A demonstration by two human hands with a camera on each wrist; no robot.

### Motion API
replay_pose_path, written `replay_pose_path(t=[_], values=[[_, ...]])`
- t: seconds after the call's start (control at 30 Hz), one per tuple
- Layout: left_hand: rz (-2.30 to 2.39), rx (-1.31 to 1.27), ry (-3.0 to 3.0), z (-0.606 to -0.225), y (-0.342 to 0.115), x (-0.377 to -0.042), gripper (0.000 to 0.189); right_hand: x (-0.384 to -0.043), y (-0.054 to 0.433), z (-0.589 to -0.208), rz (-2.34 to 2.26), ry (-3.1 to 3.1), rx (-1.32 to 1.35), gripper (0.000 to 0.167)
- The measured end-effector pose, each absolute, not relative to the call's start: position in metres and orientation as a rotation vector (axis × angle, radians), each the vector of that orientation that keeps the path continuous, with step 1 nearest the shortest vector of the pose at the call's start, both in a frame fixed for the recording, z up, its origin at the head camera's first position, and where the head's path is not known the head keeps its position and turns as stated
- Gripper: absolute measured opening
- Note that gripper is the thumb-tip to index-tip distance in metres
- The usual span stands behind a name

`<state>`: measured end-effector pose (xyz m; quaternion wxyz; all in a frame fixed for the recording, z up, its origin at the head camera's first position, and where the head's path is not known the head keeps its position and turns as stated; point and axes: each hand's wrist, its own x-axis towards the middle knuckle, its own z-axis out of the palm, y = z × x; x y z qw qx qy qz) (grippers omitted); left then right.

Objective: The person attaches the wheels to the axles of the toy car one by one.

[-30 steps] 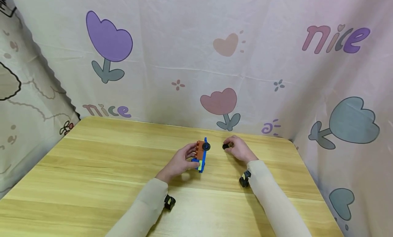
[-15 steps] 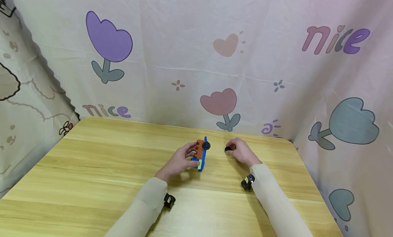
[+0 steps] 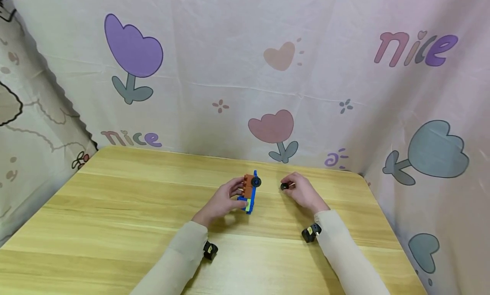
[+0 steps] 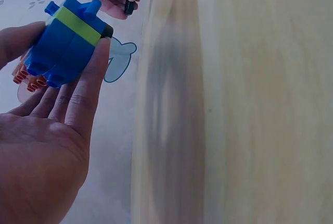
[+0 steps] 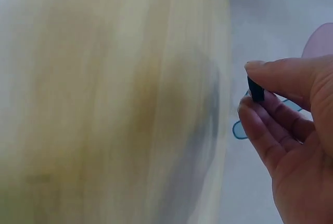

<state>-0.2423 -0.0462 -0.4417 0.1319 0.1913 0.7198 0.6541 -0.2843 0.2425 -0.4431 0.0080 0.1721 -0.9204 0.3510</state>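
My left hand (image 3: 221,202) grips a toy car of building blocks (image 3: 249,190), raised above the table and stood on end. Orange, blue and light green blocks make it up, with a black wheel (image 3: 256,182) on the side facing the right hand. Blue and green blocks (image 4: 67,44) fill the near end in the left wrist view. To the right, apart from the car, my right hand (image 3: 303,191) pinches a small loose black wheel (image 3: 284,186) between thumb and fingertips. Seen edge-on in the right wrist view, that wheel (image 5: 255,89) is a dark sliver.
Both hands are over the far half of a light wooden table (image 3: 126,201). A printed cloth (image 3: 214,65) hangs behind its back edge and along the sides. Black wrist cameras, one on the left sleeve (image 3: 210,251) and one on the right sleeve (image 3: 311,233), stick out inward.
My right hand has drawn slightly nearer to me with the black wheel and turned it, so its round face shows more. The left hand and the toy car stay nearly still.
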Motion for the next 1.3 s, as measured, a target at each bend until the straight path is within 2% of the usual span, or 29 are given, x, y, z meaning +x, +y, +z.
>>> replay_pose_path(t=[0.6, 1.3], values=[[1.906, 0.507, 2.089, -0.445, -0.045, -0.240, 0.073, -0.271, 0.242, -0.437, 1.230, -2.816, 0.524, 0.031], [1.955, 0.569, 2.024, -0.444, -0.046, -0.242, 0.075, -0.251, 0.227, -0.423, 1.158, -2.759, 0.659, 0.031]])
